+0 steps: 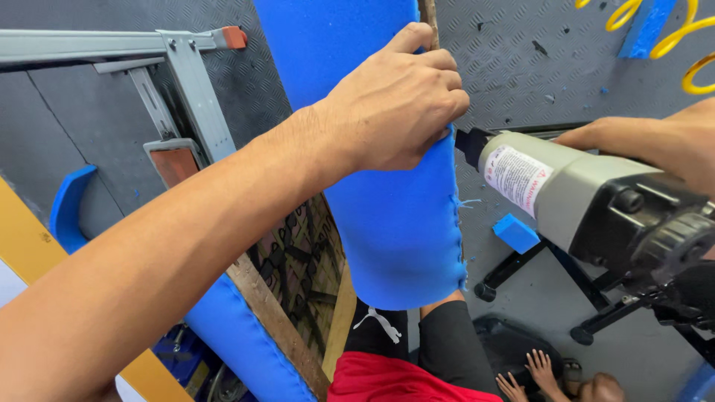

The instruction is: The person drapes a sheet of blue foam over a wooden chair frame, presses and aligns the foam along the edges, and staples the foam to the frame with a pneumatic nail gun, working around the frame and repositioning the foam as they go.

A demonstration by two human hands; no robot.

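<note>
My left hand [395, 100] grips the edge of a blue foam-and-fabric cover [395, 216], pinching it against a wooden frame edge [429, 13] at the top centre. My right hand [655, 141] holds a grey pneumatic staple gun [588, 193]; its black nose [468, 143] points left and touches the cover's right edge just below my left fingers. Stapled, frayed fabric runs down that edge. A second blue padded edge with a wooden rail [253, 327] lies at the lower left.
A grey metal stand [186, 82] with an orange tip stands at the upper left on a dark checker-plate floor [521, 52]. A blue foam scrap [515, 233], black stand legs [521, 268] and yellow coiled hose [670, 37] lie at the right. My legs and bare feet [536, 376] show below.
</note>
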